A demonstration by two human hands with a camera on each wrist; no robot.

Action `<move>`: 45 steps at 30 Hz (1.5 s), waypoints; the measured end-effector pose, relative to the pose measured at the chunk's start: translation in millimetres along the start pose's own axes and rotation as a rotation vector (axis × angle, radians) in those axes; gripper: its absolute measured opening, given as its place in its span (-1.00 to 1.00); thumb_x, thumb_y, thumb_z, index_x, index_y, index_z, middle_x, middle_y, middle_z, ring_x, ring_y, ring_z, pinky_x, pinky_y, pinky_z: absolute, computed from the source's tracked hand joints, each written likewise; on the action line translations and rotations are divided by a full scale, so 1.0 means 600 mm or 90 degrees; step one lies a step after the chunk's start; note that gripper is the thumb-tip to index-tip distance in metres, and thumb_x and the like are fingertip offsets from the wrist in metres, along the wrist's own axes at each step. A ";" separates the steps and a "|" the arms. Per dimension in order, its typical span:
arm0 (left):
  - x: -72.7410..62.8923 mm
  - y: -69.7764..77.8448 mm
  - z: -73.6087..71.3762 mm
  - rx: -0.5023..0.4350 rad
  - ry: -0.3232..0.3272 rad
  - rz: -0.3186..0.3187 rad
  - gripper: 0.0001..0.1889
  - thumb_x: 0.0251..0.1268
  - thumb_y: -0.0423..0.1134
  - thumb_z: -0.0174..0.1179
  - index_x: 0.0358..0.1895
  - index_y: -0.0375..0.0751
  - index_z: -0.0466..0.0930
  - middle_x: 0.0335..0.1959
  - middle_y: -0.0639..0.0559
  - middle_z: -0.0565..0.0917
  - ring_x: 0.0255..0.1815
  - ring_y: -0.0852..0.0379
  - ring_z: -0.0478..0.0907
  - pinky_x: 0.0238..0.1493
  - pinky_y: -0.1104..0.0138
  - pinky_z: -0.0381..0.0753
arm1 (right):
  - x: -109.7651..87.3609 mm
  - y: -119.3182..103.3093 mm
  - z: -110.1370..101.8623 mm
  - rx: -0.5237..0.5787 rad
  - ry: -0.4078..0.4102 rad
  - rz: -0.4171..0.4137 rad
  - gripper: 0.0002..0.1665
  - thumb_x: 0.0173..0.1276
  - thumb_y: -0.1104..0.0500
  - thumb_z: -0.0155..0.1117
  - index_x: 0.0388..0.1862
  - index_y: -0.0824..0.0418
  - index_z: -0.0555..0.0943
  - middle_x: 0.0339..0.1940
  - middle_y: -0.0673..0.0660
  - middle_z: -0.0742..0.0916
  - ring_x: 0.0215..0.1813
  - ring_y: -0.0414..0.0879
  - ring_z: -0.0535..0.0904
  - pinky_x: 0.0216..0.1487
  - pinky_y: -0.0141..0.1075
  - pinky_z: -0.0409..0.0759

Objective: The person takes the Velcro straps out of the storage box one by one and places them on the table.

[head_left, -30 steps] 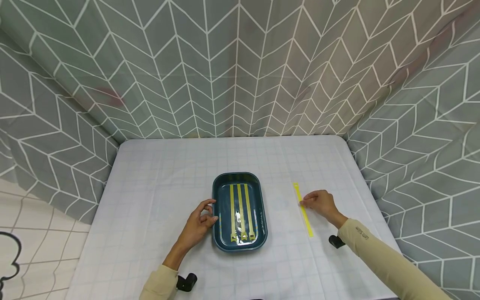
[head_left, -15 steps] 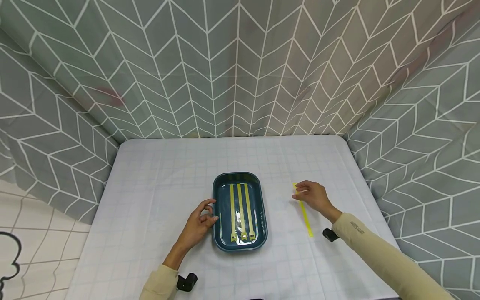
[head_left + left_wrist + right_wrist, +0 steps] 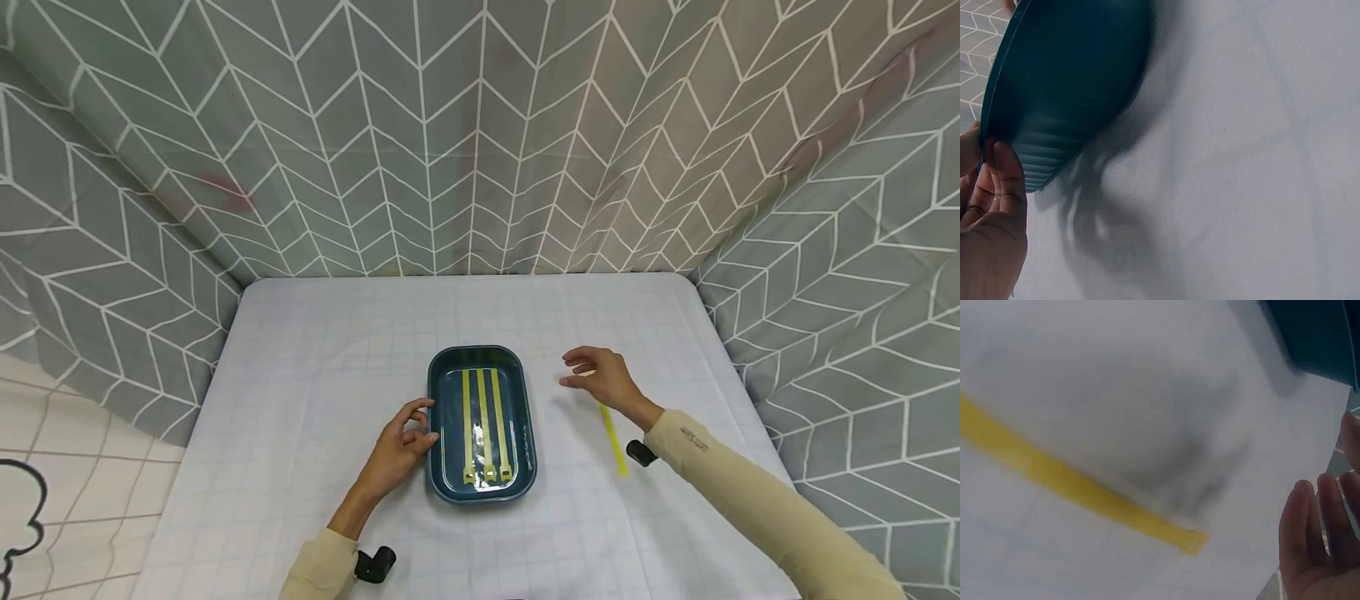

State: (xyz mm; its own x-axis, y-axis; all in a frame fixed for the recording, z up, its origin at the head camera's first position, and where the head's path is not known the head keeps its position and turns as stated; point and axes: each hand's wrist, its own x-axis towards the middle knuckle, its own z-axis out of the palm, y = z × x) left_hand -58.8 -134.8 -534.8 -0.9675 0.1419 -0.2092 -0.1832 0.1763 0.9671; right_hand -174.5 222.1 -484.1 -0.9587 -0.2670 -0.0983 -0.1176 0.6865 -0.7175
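A dark teal rectangular tray (image 3: pixel 482 496) stands on the table, with three yellow slotted straps (image 3: pixel 483 429) lying lengthwise inside it. My left hand (image 3: pixel 397 446) holds the tray's left rim; in the left wrist view its fingers (image 3: pixel 1010 169) grip the edge and outer wall. To the right of the tray, my right hand (image 3: pixel 603 379) hovers over the table with fingers parted and nothing between them. Another yellow strap (image 3: pixel 613 442) lies flat beneath that hand, its far part mostly hidden in the head view. Its slotted end (image 3: pixel 1192 542) shows in the right wrist view, apart from the fingers.
A white, faintly checked cloth (image 3: pixel 337 350) covers the table. Grey patterned curtains (image 3: pixel 480 167) hang behind it and at both sides. Black wrist cameras (image 3: pixel 375 565) sit at both wrists.
My right hand has left the loose strap and moved up and leftward, toward the tray. The strap stays on the table. My left hand keeps its place at the tray's rim.
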 end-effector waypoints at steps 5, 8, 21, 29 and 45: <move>-0.002 -0.002 0.000 -0.007 0.003 -0.006 -0.44 0.33 -0.51 0.23 0.38 -0.19 0.36 -0.05 -0.15 0.36 -0.46 0.22 0.50 -0.33 0.45 0.42 | 0.010 -0.022 0.010 -0.006 -0.016 -0.004 -0.48 0.18 0.23 0.54 0.11 0.36 0.63 0.06 0.32 0.73 0.05 0.23 0.70 0.06 0.03 0.65; -0.003 -0.001 -0.002 -0.007 0.004 -0.011 -0.43 0.33 -0.50 0.23 0.38 -0.18 0.35 -0.04 -0.14 0.36 -0.45 0.17 0.50 -0.34 0.45 0.40 | 0.018 -0.038 0.016 -0.007 -0.023 -0.012 -0.49 0.18 0.22 0.54 0.10 0.33 0.65 0.05 0.29 0.74 0.04 0.19 0.71 0.06 0.03 0.65; -0.002 0.005 -0.003 -0.010 0.007 -0.009 -0.46 0.35 -0.47 0.23 0.37 -0.16 0.38 -0.04 -0.14 0.38 -0.50 0.22 0.45 -0.37 0.44 0.37 | 0.038 -0.087 0.042 -0.002 -0.100 -0.092 -0.54 0.21 0.24 0.51 0.09 0.31 0.66 0.01 0.24 0.75 -0.04 0.10 0.72 -0.05 -0.10 0.68; -0.002 0.004 -0.004 -0.008 0.002 -0.005 -0.46 0.36 -0.47 0.22 0.38 -0.17 0.37 -0.04 -0.15 0.37 -0.49 0.21 0.44 -0.38 0.44 0.36 | 0.042 -0.111 0.066 -0.018 -0.167 -0.144 -0.54 0.22 0.24 0.50 0.09 0.32 0.65 0.02 0.24 0.74 -0.02 0.11 0.69 -0.03 -0.14 0.65; -0.003 0.005 0.000 -0.004 0.014 -0.010 -0.45 0.32 -0.47 0.26 0.36 -0.17 0.39 -0.04 -0.11 0.39 -0.53 0.18 0.42 -0.41 0.44 0.37 | 0.063 -0.149 0.121 -0.075 -0.275 -0.227 -0.58 0.21 0.30 0.49 0.07 0.32 0.67 0.03 0.23 0.75 -0.06 0.12 0.70 -0.03 -0.17 0.66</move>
State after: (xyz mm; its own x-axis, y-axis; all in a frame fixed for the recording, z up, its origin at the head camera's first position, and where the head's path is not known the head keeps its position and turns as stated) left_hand -57.7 -134.8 -531.4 -0.9680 0.1174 -0.2217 -0.2000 0.1721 0.9646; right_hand -181.3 101.6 -473.7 -0.6641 -0.7314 -0.1549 -0.4665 0.5673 -0.6787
